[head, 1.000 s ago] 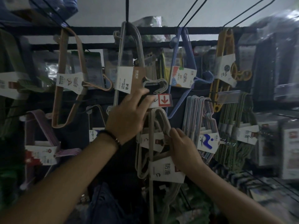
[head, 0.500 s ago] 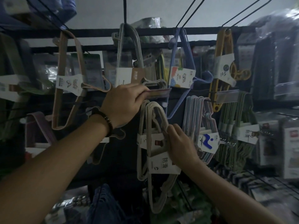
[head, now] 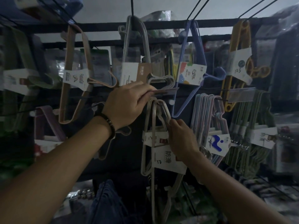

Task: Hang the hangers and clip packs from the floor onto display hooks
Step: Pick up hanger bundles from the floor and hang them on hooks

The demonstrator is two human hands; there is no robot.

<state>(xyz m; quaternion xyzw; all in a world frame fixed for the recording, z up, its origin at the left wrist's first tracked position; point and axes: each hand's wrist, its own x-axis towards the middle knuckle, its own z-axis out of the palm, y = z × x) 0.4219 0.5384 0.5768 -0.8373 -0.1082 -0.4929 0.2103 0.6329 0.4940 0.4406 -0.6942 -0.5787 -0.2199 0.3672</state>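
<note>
- Currently the left hand (head: 127,105) is raised to the tip of a display hook, fingers pinched shut on the hook's flat price-tag holder (head: 166,92), tilting it up.
- Right hand (head: 182,139) is closed around a beige hanger pack (head: 155,135), gripping it at the paper band; the pack's top loop sits right at the hook just under the tag holder. Whether the loop is fully over the wire I cannot tell; the hook itself is hidden by the left fingers.
- Judgement on progress: this pack is at the threading or seating stage. The wall is already well stocked: a tan pack (head: 71,75), a grey pack (head: 137,50), a blue pack (head: 192,62) and a yellow pack (head: 237,59) on the top black rail (head: 161,26), and a pastel pack (head: 208,120) and a green pack (head: 254,126) on the lower row.
- Left to do: cannot judge fully. The floor is mostly out of view; dim, blurred goods show at bottom, including something blue (head: 106,204). No clip packs identified with certainty.
- Materials: hangers look like thin coated wire or slim plastic, smooth, with rounded shoulders, bundled by white printed cardboard bands. The beige bundle is long and loose below the band, so likely to swing.
- Lighting is poor; fine detail is unreliable.
</note>
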